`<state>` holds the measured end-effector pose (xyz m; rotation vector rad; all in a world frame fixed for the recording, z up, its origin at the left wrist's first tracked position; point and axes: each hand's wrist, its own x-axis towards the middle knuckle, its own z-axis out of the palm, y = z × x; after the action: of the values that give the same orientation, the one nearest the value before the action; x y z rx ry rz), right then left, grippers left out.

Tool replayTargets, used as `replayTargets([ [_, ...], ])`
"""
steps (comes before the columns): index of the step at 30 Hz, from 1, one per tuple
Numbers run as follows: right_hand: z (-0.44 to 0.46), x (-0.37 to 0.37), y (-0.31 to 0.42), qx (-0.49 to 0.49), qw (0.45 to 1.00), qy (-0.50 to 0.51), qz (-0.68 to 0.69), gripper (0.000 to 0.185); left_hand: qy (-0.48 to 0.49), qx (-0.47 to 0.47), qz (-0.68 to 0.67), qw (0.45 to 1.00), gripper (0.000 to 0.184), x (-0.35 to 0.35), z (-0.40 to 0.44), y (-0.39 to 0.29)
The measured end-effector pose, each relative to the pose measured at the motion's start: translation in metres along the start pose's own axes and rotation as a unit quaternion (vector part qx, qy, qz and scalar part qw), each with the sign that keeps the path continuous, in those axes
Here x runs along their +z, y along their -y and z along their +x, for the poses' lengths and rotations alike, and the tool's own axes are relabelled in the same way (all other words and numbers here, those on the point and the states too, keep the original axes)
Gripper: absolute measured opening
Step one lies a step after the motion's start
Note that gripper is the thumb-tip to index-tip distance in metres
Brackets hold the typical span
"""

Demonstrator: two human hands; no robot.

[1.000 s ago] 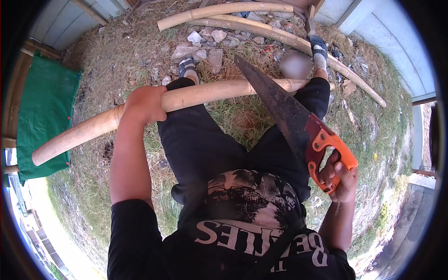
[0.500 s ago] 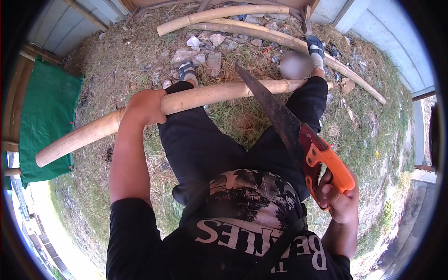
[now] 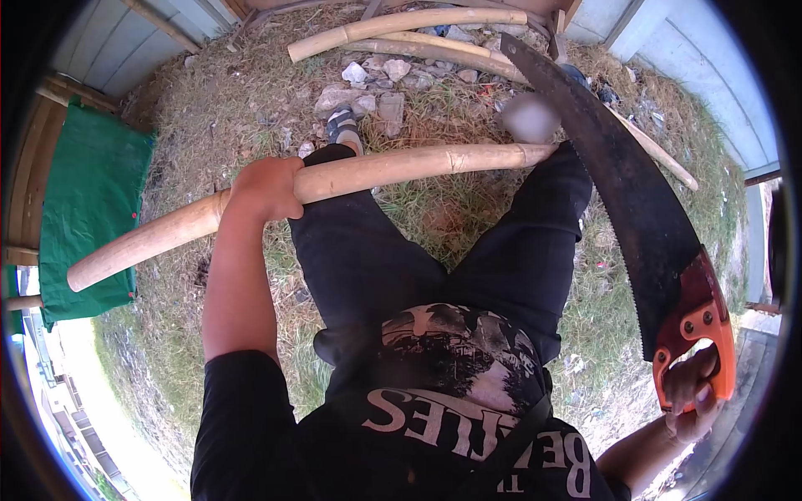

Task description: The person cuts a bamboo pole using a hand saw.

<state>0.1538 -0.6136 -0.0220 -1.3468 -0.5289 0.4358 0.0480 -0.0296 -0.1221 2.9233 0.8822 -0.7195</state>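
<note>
My left hand [image 3: 265, 189] is wrapped round a bamboo pole [image 3: 368, 175] that lies across my thighs. The pole's cut end points down to the left, and its other end reaches my right leg, partly behind the saw blade. Out to the right, my right hand [image 3: 695, 401] grips the orange handle of a handsaw [image 3: 639, 200]. Its dark, toothed blade stands up and leans left, apart from the bamboo pole in my left hand. The blade covers part of the poles behind it and my right foot.
More bamboo poles [image 3: 401, 27] lie on the ground ahead, near broken stones [image 3: 391, 113]. A green sheet [image 3: 92, 213] hangs at the left. Pale wall panels [image 3: 693, 75] stand at the right. Dry grass and litter cover the ground. A round blurred patch [image 3: 530, 118] sits near my right leg.
My right hand has carried the saw to the right and outward, turning its blade more broadside to view. The blade no longer crosses the held pole's middle. My left hand keeps its grip.
</note>
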Motion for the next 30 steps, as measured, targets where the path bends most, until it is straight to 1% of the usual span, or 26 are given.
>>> replayTargets([
  [1, 0.012, 0.005, -0.005, -0.009, 1.000, -0.014, -0.001, 0.028, -0.008, 0.005, 0.003, 1.000, 0.063, 0.002, 0.000, 0.000],
  [3, 0.046, 0.024, -0.053, 0.000, 0.998, -0.055, -0.016, 0.028, -0.005, 0.002, 0.002, 1.000, 0.063, -0.001, -0.006, -0.005],
  [4, 0.069, 0.042, -0.082, -0.005, 0.995, -0.098, 0.011, 0.023, -0.002, -0.001, 0.002, 1.000, 0.063, -0.002, -0.008, -0.006],
  [6, 0.109, 0.064, -0.122, 0.043, 0.995, -0.081, 0.034, 0.015, -0.003, 0.000, 0.001, 1.000, 0.062, 0.000, -0.007, -0.006],
  [7, 0.124, 0.071, -0.144, 0.044, 0.996, -0.049, 0.057, 0.014, -0.002, -0.001, 0.000, 1.000, 0.062, 0.001, -0.007, -0.005],
  [10, 0.155, 0.091, -0.196, 0.071, 0.989, -0.015, 0.131, 0.014, -0.005, 0.000, 0.008, 1.000, 0.062, -0.001, -0.007, -0.007],
  [12, 0.167, 0.103, -0.217, 0.071, 0.990, 0.003, 0.123, 0.014, -0.002, -0.006, 0.002, 1.000, 0.061, -0.001, -0.006, -0.008],
  [18, 0.186, 0.108, -0.237, 0.116, 0.983, 0.021, 0.143, 0.015, -0.003, -0.013, -0.007, 1.000, 0.060, -0.001, -0.006, -0.008],
  [30, 0.176, 0.114, -0.233, 0.126, 0.983, 0.027, 0.132, 0.014, -0.005, -0.009, -0.010, 1.000, 0.062, 0.001, -0.004, -0.005],
])
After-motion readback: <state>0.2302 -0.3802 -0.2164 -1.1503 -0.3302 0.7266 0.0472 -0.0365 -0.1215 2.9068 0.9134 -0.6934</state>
